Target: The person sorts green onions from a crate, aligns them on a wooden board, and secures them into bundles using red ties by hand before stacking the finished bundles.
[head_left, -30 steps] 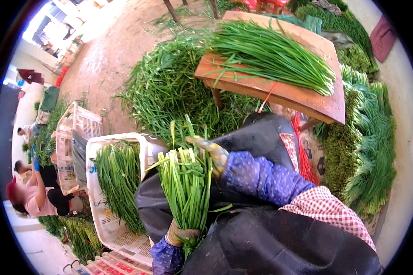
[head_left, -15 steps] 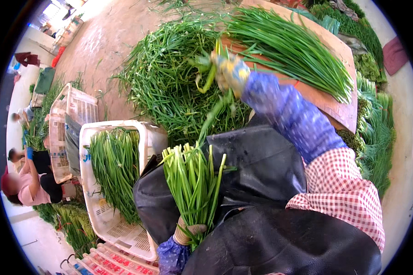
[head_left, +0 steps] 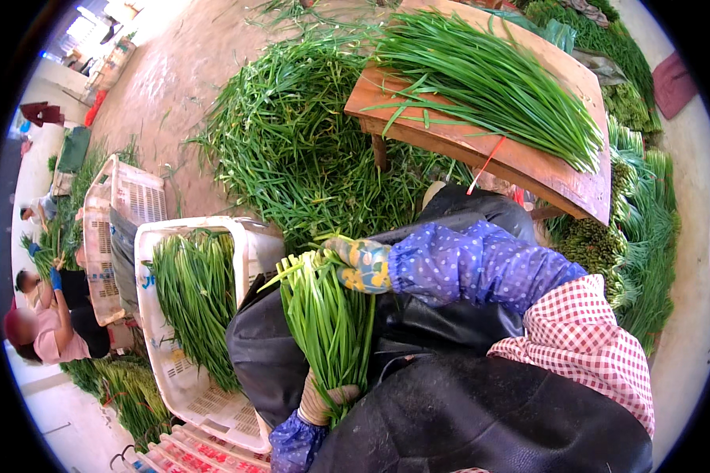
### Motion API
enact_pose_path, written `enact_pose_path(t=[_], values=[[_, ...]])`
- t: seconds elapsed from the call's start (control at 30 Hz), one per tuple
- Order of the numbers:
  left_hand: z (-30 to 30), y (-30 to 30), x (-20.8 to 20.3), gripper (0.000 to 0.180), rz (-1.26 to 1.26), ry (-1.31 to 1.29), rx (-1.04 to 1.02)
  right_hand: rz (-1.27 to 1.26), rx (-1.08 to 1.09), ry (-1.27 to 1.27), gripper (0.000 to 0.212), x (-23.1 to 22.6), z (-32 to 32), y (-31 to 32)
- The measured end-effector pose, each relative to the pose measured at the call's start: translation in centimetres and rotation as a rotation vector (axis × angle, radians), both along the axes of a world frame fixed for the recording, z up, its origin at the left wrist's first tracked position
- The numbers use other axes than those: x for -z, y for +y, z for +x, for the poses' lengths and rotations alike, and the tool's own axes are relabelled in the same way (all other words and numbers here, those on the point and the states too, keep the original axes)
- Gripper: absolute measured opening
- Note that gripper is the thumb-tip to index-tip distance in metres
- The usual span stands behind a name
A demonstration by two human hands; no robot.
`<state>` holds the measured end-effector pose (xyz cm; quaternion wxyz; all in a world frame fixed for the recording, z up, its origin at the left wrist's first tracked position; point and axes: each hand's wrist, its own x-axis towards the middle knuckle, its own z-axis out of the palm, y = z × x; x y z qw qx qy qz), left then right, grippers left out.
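The left hand, in a ribbed glove, wraps its fingers firmly around the lower part of a bunch of green stalks, which stands above the lap over a black apron; leaves below the grip are partly lost against the apron. The right hand, in a patterned glove, lies at the bunch's pale upper ends. Its fingers bend inward, but their tips are hard to make out among the stalks — whether they pinch any, I cannot tell. The white crate is partly covered by the knee. The table carries more stalks and hides some of the leaf heap behind it.
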<state>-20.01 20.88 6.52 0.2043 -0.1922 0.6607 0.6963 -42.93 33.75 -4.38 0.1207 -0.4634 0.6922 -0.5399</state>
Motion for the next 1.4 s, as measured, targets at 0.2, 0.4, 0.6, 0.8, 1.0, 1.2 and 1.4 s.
enact_pose_path(t=[0.2,0.4,0.6,0.8,1.0,1.2,1.4], values=[[-1.1,0.5,-0.9,0.068,0.072,0.013,0.021,0.267,0.15,0.51,0.016,3.7,-13.7,-0.2],[-1.1,0.7,-0.9,0.069,0.08,-0.046,-0.052,0.063,-0.142,-0.204,0.045,-7.6,-10.8,2.6],[-1.4,1.3,-1.5,0.069,-0.003,0.023,-0.022,0.129,-0.454,-0.321,0.055,-5.3,-4.4,-0.5],[0.3,1.0,-0.6,0.073,0.123,0.043,-0.208,0.487,-0.282,-0.158,0.057,-4.3,-3.1,-1.3],[-0.8,0.8,-1.1,0.068,0.301,-0.12,-0.301,0.283,-0.067,-0.907,0.025,0.8,-7.4,-2.3],[-0.6,0.9,-0.8,0.064,0.258,-0.117,-0.353,-0.096,-0.098,-1.271,0.029,-9.5,-10.6,-1.8],[-1.2,1.5,-1.3,0.064,0.282,-0.139,-0.327,0.909,-0.418,-0.03,0.058,-12.3,-5.6,-1.1]])
